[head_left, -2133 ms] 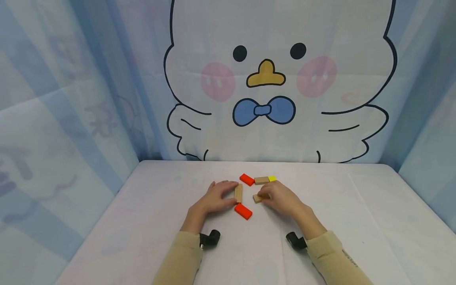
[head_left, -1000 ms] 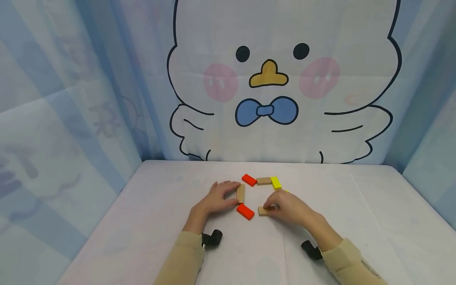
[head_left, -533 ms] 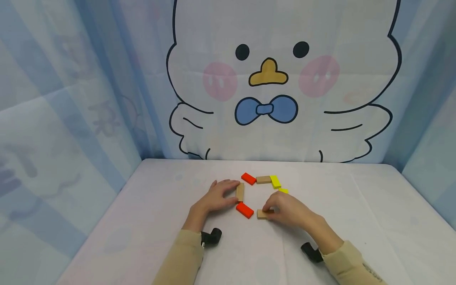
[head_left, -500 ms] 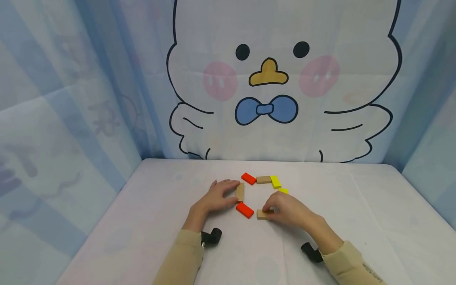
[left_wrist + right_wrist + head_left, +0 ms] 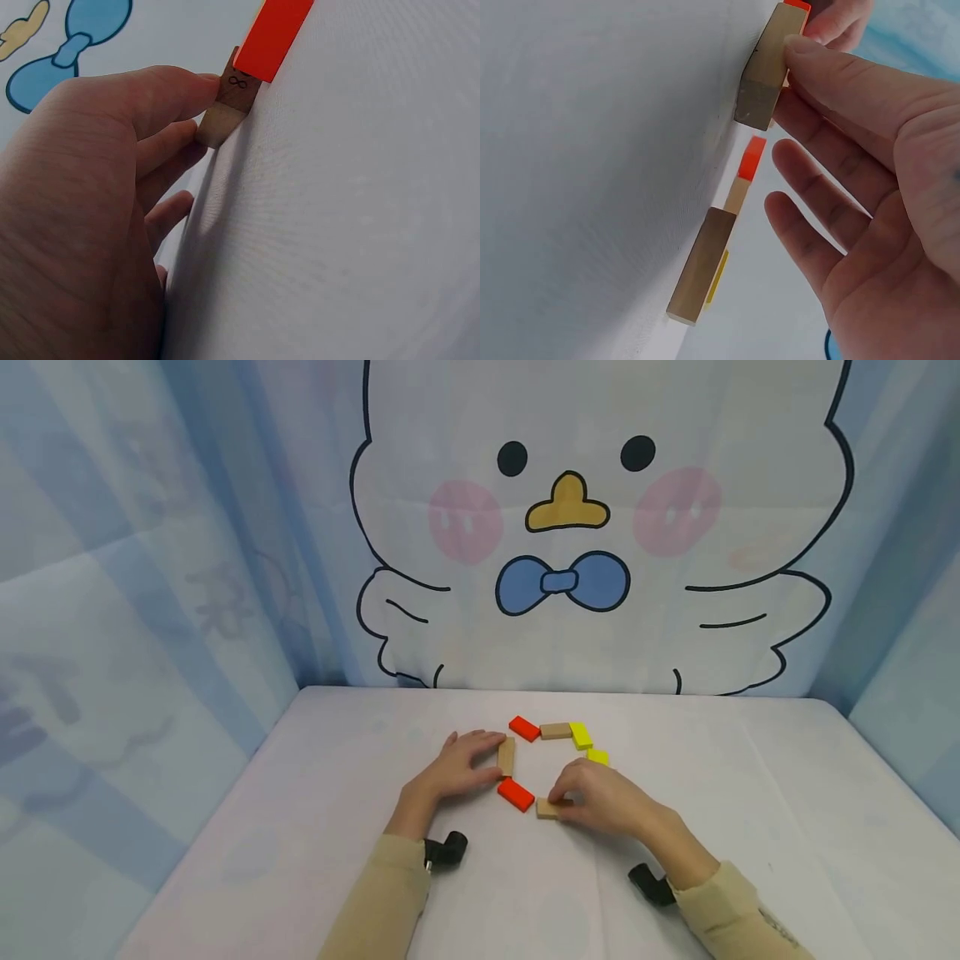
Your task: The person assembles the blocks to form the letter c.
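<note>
My left hand holds a plain wooden block by its ends, thumb at the near end and fingers at the far one. In the left wrist view a dark mark shows on this wooden block. A red block lies against its near end. My right hand pinches a second plain wooden block between thumb and fingers, its left end close to the red block's lower right corner. The right wrist view shows this wooden block with the other fingers spread beside it.
Beyond the hands lie another red block, a wooden block and two yellow blocks, one behind the other, in a curve. Another wooden block shows in the right wrist view. A printed curtain stands behind the table.
My right hand has come nearer with its wooden block, then slid it slightly left toward the near red block, uncovering the yellow blocks. My left hand stays at its wooden block.
</note>
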Tool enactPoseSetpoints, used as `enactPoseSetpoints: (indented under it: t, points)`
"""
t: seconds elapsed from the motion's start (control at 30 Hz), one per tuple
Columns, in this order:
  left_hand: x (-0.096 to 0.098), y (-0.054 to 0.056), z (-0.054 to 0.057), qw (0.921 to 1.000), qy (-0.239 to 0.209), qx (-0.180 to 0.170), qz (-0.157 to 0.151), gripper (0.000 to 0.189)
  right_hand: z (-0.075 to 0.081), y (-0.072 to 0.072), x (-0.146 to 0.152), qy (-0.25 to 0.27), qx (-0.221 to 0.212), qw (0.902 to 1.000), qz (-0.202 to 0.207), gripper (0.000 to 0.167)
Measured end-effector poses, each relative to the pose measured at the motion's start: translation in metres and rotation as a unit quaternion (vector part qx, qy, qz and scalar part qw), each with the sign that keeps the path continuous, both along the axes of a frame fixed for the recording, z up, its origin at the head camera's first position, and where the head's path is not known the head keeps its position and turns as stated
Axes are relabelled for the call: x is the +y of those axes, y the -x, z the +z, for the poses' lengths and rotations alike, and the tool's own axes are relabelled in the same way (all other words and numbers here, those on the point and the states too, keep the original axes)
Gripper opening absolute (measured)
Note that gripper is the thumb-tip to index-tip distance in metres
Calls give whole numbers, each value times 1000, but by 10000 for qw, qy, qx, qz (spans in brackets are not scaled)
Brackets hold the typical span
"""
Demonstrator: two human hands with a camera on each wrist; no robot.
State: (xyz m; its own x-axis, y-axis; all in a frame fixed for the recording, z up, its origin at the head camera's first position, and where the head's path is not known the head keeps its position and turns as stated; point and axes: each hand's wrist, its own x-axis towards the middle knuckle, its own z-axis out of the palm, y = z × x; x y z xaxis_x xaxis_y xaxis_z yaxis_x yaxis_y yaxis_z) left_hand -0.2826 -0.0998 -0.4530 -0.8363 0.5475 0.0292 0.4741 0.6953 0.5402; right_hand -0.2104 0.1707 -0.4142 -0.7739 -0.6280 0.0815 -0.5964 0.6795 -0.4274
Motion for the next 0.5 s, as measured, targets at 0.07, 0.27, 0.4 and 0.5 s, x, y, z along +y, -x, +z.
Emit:
enactPoseSetpoints:
  t: [0.07, 0.27, 0.4, 0.5]
  points:
    - [0, 0, 1, 10000, -33, -8, 5, 65, 1, 0, -1, 16, 8, 10000, 35, 13]
    - [0, 2, 1, 9999, 56, -60, 70, 65, 3, -1, -3, 4, -72, 10000, 9, 12]
    - [1, 2, 1, 9999, 14, -99, 99, 65, 3, -3, -3, 20, -38, 10000, 57, 12]
    - [1, 1, 1, 9998, -4, -144, 124, 65, 2, -4, -4, 46, -40, 9999, 88, 12]
